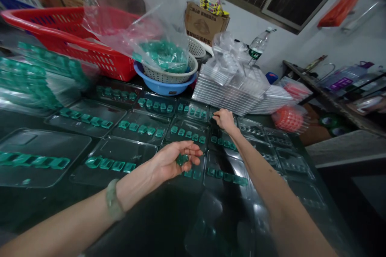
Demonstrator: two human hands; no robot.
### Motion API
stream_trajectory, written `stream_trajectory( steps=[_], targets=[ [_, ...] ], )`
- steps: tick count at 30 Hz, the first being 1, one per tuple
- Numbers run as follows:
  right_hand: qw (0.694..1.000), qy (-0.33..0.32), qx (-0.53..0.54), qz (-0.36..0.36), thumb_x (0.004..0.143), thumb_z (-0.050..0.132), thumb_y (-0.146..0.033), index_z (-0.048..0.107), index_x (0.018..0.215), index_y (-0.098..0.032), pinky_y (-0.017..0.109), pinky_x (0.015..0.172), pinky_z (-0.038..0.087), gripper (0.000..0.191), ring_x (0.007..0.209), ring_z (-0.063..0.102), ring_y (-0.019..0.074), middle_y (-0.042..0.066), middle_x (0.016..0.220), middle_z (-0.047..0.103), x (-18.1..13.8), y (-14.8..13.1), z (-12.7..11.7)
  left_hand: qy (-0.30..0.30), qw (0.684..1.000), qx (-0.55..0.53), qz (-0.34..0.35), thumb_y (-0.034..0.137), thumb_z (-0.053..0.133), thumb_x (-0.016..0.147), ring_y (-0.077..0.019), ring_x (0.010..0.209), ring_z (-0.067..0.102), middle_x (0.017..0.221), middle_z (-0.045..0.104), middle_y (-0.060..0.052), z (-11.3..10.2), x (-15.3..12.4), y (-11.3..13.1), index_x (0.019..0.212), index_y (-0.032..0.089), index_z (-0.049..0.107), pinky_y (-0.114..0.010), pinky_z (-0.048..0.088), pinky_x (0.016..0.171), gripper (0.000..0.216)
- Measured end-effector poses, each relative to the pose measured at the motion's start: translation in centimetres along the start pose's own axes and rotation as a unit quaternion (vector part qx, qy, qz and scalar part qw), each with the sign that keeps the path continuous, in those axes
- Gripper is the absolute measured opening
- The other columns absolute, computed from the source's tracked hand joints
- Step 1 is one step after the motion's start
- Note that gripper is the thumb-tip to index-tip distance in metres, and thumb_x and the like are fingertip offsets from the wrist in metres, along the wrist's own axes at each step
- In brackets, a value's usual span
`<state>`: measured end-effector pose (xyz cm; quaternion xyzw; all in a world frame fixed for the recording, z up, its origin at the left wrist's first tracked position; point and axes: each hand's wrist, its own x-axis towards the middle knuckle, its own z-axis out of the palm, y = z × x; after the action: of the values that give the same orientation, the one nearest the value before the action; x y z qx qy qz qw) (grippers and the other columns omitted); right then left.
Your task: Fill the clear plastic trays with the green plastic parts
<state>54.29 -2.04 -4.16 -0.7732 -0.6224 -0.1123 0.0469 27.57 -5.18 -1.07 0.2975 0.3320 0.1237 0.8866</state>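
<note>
My left hand (173,158) is turned palm up over the middle trays, its fingers curled around translucent green pieces (182,160). Farther off, my right hand (223,119) reaches down into a back-row clear plastic tray (238,160)-like compartment, fingertips pinched at a small green piece (212,116). Rows of similar green cubes (141,128) lie in the shallow clear trays around both hands. My left forearm partly covers the nearer trays, and the exact number of pieces in the left palm is hidden by the fingers.
At the back left are a red basket (105,54) and a blue basin (164,85) under a sieve with bagged green pieces (165,54). Stacked clear trays (218,90) stand behind my right hand. More trays with clear ridges (294,164) line the right side. Stacked filled trays (22,82) blur at left.
</note>
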Motion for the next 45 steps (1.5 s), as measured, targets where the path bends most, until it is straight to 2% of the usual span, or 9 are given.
stream_trajectory(
  steps=[7,13,15,19,25,29,34,39,45],
  targets=[
    [0.998,-0.022,-0.047,-0.044,0.077,0.042,-0.016,0.064,0.078,-0.012,0.035,0.073,0.029,0.022,0.086,0.047,0.0254,0.015,0.083,0.059,-0.2,-1.7,-1.8,0.018,0.996,-0.086,0.007,0.025,0.053,0.073,-0.0224,0.073,0.061,0.088,0.061,-0.016,0.5,0.7,0.8,0.077,0.007,0.058,-0.026,0.048,0.05,0.019],
    [0.997,0.066,0.01,-0.046,0.081,0.04,-0.023,0.042,0.118,-0.012,0.038,0.074,0.029,0.039,0.089,0.045,0.0262,0.014,0.093,0.058,-3.9,-4.9,-6.0,0.008,0.981,-0.192,0.04,0.024,0.048,0.076,-0.0271,0.085,0.059,0.084,0.059,-0.017,0.1,1.2,1.1,0.075,0.005,0.056,-0.035,0.05,0.069,0.02],
    [0.985,0.098,0.113,-0.091,0.083,0.038,-0.027,0.049,0.11,-0.018,0.035,0.074,0.03,0.031,0.087,0.046,0.0222,0.008,0.09,0.059,-6.5,-6.9,-7.9,0.0,0.978,-0.2,0.056,0.023,0.045,0.077,-0.0239,0.079,0.06,0.077,0.06,-0.014,0.0,1.5,0.8,0.073,0.007,0.055,-0.035,0.05,0.067,0.019],
    [0.958,0.024,0.189,-0.215,0.079,0.046,-0.019,0.054,0.101,-0.023,0.032,0.071,0.031,0.025,0.086,0.046,0.019,0.004,0.092,0.059,-10.9,-10.5,-10.3,-0.006,0.979,-0.192,0.072,0.019,0.044,0.077,-0.0135,0.056,0.056,0.063,0.057,-0.005,0.7,2.2,0.3,0.068,0.011,0.053,-0.027,0.047,0.052,0.015],
    [0.965,0.005,0.194,-0.178,0.075,0.047,-0.013,0.058,0.093,-0.022,0.031,0.069,0.031,0.023,0.083,0.046,0.0188,0.004,0.094,0.059,-12.4,-10.2,-9.7,-0.025,0.983,-0.176,0.053,0.021,0.046,0.077,-0.0114,0.052,0.053,0.057,0.054,-0.002,1.9,1.9,-0.4,0.062,0.013,0.05,-0.026,0.045,0.051,0.018],
    [0.97,0.027,0.229,-0.082,0.073,0.05,-0.016,0.059,0.091,-0.021,0.03,0.066,0.034,0.021,0.077,0.048,0.0184,0.004,0.077,0.059,-12.8,-9.1,-8.9,-0.093,0.99,-0.073,0.081,0.027,0.055,0.073,-0.0137,0.057,0.055,0.062,0.056,-0.003,2.0,0.8,-1.2,0.072,0.013,0.055,-0.031,0.047,0.056,0.014],
    [0.936,0.015,0.347,-0.054,0.075,0.048,-0.017,0.061,0.082,-0.02,0.026,0.064,0.039,0.015,0.068,0.052,0.0149,0.002,0.07,0.06,-13.5,-8.6,-8.4,-0.028,0.965,0.151,0.213,0.025,0.063,0.066,-0.0129,0.051,0.055,0.059,0.058,-0.005,2.1,-0.4,-1.9,0.082,0.01,0.057,-0.02,0.041,0.04,0.022],
    [0.904,-0.036,0.423,-0.041,0.076,0.044,-0.015,0.061,0.089,-0.018,0.023,0.061,0.042,0.021,0.066,0.055,0.0126,0.001,0.076,0.063,-13.8,-8.3,-7.8,-0.06,0.926,0.295,0.229,0.026,0.051,0.075,-0.0113,0.041,0.053,0.057,0.059,-0.004,2.2,-0.9,-1.6,0.1,0.01,0.051,-0.021,0.042,0.039,0.03],
    [0.952,0.042,0.299,-0.041,0.075,0.042,-0.012,0.061,0.087,-0.016,0.027,0.065,0.041,0.023,0.07,0.053,0.0155,0.005,0.075,0.061,-14.4,-9.2,-7.4,-0.055,0.916,0.331,0.221,0.017,0.044,0.076,-0.0095,0.041,0.054,0.059,0.058,-0.001,2.2,-0.7,-1.8,0.108,0.01,0.044,-0.021,0.043,0.042,0.033]
  ],
)
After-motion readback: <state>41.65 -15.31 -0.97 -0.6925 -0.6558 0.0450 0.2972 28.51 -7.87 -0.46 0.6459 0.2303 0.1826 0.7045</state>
